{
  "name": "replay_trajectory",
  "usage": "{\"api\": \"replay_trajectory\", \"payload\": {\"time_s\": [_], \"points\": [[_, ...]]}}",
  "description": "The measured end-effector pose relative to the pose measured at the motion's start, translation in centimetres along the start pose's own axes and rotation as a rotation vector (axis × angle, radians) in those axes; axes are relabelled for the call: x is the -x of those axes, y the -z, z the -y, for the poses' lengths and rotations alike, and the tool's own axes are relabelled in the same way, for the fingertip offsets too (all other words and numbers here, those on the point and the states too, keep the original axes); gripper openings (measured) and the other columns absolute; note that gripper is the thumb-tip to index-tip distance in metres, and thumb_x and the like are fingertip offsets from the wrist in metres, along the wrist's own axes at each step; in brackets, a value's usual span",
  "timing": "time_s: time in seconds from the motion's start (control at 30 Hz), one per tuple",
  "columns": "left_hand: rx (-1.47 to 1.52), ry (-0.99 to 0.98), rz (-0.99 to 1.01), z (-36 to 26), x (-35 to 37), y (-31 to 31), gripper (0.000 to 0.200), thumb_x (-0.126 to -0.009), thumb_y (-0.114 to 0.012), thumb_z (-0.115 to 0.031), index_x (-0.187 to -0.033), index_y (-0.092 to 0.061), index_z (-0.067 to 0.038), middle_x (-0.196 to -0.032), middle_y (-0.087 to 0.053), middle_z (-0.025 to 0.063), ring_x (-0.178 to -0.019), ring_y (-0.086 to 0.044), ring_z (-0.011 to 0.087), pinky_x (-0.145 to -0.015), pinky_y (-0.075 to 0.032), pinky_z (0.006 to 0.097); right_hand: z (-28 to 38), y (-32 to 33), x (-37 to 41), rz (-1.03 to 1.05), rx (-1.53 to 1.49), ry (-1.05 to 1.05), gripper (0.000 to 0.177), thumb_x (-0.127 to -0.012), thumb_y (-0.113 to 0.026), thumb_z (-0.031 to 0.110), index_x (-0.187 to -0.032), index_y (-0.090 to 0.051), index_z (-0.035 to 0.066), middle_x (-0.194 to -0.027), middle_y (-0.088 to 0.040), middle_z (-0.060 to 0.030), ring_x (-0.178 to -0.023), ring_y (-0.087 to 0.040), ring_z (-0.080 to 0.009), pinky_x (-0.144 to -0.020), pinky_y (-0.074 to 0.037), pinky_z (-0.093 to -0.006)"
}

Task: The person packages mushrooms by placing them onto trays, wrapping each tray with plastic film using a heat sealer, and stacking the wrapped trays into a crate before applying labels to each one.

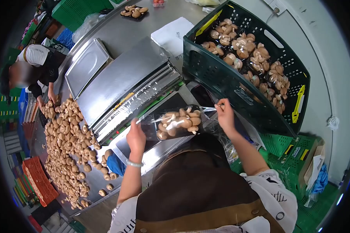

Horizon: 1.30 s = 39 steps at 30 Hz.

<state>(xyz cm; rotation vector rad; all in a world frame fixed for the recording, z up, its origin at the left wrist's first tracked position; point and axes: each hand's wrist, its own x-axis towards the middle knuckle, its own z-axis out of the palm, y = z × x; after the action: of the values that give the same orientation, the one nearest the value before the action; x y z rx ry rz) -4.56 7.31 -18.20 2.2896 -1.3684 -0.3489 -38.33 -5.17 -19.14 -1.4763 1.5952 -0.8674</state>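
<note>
A black tray of brown mushrooms [179, 123] is in front of my body, with clear plastic film over it. My right hand [224, 116] pinches the film, stretched out to a point at the tray's right end. On the left side, my left hand [136, 136] is closed on the film's other end, its fingertips partly hidden. Just beyond the tray stands a metal film wrapping machine [124, 81], with crumpled clear film along its front roller.
A dark green crate [217, 73] of wrapped mushroom trays stands at right. Loose mushrooms [68, 143] pile up on the left table, where a co-worker [37, 66] handles some. A metal tray [88, 68], white box [171, 37] and blue cloth [116, 164] lie nearby.
</note>
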Motion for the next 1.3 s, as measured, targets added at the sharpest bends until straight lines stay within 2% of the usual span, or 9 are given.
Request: {"api": "replay_trajectory", "payload": {"time_s": [0.17, 0.33, 0.37, 0.57, 0.7, 0.87, 1.03, 1.1, 1.3], "points": [[-0.145, -0.534, -0.031, -2.9, -4.6, -4.0, 0.042, -0.083, -0.053, -0.004, -0.124, -0.050, -0.009, -0.102, -0.065, 0.0147, -0.073, -0.065, 0.0324, -0.061, -0.052, 0.0409, -6.5, -7.4, 2.3, -0.063, 0.410, -0.007, 0.014, -0.092, -0.057, 0.012, -0.103, -0.048, 0.011, -0.067, -0.060, -0.0108, -0.065, -0.064, -0.0249, -0.058, -0.046, -0.0388], [0.691, -0.154, 0.440, -6.5, -2.6, -4.9, 0.052, -0.089, -0.049, -0.007, -0.140, -0.036, -0.009, -0.117, -0.057, 0.0130, -0.100, -0.058, 0.0250, -0.089, -0.046, 0.0337, -4.9, -8.2, 5.9, 0.165, -1.481, -0.469, 0.034, -0.101, -0.036, 0.035, -0.105, -0.054, 0.007, -0.099, -0.062, -0.0075, -0.073, -0.064, -0.0197, -0.064, -0.052, -0.0331], [1.298, 0.078, 0.484, -7.0, -1.7, -5.8, 0.053, -0.091, -0.051, -0.010, -0.141, -0.035, -0.008, -0.123, -0.053, 0.0080, -0.109, -0.053, 0.0179, -0.099, -0.039, 0.0312, -3.7, -6.8, 7.3, 0.307, -1.484, -0.494, 0.033, -0.100, -0.038, 0.035, -0.105, -0.054, 0.007, -0.099, -0.063, -0.0080, -0.073, -0.064, -0.0200, -0.065, -0.052, -0.0330], [1.197, 0.112, 0.871, -14.1, 4.3, 4.6, 0.044, -0.088, -0.058, -0.017, -0.127, -0.041, -0.006, -0.102, -0.052, 0.0039, -0.092, -0.052, 0.0121, -0.085, -0.043, 0.0253, 5.3, 0.0, 13.2, 1.142, -0.863, -0.100, 0.032, -0.096, -0.047, 0.033, -0.108, -0.056, 0.006, -0.097, -0.065, -0.0111, -0.079, -0.065, -0.0217, -0.070, -0.051, -0.0325], [1.737, -0.279, 0.950, -13.0, 6.2, 3.0, 0.022, -0.095, -0.048, -0.022, -0.106, -0.047, -0.002, -0.090, -0.054, 0.0087, -0.074, -0.054, 0.0183, -0.084, -0.049, 0.0338, 8.4, 1.2, 10.1, 1.263, -0.186, 0.335, 0.033, -0.093, -0.053, 0.032, -0.110, -0.057, 0.005, -0.095, -0.067, -0.0132, -0.083, -0.066, -0.0228, -0.074, -0.051, -0.0322], [1.384, -0.168, 1.484, -19.3, 5.3, 5.0, 0.021, -0.095, -0.050, -0.019, -0.106, -0.050, -0.001, -0.087, -0.057, 0.0066, -0.075, -0.055, 0.0162, -0.080, -0.049, 0.0309, 14.5, 12.4, 2.8, 0.857, 0.077, 0.192, 0.041, -0.088, -0.061, 0.034, -0.117, -0.055, 0.004, -0.098, -0.067, -0.0162, -0.089, -0.066, -0.0265, -0.078, -0.050, -0.0341], [0.987, -0.298, 1.279, -20.2, 2.9, 4.3, 0.020, -0.095, -0.051, -0.017, -0.106, -0.053, -0.001, -0.084, -0.059, 0.0044, -0.076, -0.057, 0.0141, -0.076, -0.049, 0.0280, 19.4, 14.8, 6.3, 0.580, 0.041, 0.662, 0.077, -0.076, -0.073, 0.039, -0.135, -0.037, 0.006, -0.103, -0.063, -0.0200, -0.093, -0.062, -0.0388, -0.078, -0.048, -0.0419], [0.838, -0.484, 1.076, -23.0, 1.2, 1.7, 0.020, -0.095, -0.052, -0.016, -0.107, -0.055, 0.000, -0.083, -0.060, 0.0036, -0.077, -0.058, 0.0133, -0.074, -0.049, 0.0269, 18.9, 18.2, 4.2, 0.689, -0.037, 0.275, 0.080, -0.074, -0.072, 0.036, -0.138, -0.034, 0.006, -0.105, -0.062, -0.0226, -0.096, -0.061, -0.0388, -0.080, -0.048, -0.0404], [0.758, -0.878, 0.756, -40.2, -8.1, -4.6, 0.025, -0.085, -0.061, 0.001, -0.109, -0.056, -0.001, -0.092, -0.063, 0.0065, -0.079, -0.061, 0.0152, -0.076, -0.049, 0.0274, 11.8, 30.2, -1.0, -0.531, -0.108, 0.150, 0.078, -0.076, -0.074, 0.029, -0.137, -0.035, 0.001, -0.133, -0.047, -0.0194, -0.122, -0.048, -0.0270, -0.102, -0.038, -0.0356]]}}
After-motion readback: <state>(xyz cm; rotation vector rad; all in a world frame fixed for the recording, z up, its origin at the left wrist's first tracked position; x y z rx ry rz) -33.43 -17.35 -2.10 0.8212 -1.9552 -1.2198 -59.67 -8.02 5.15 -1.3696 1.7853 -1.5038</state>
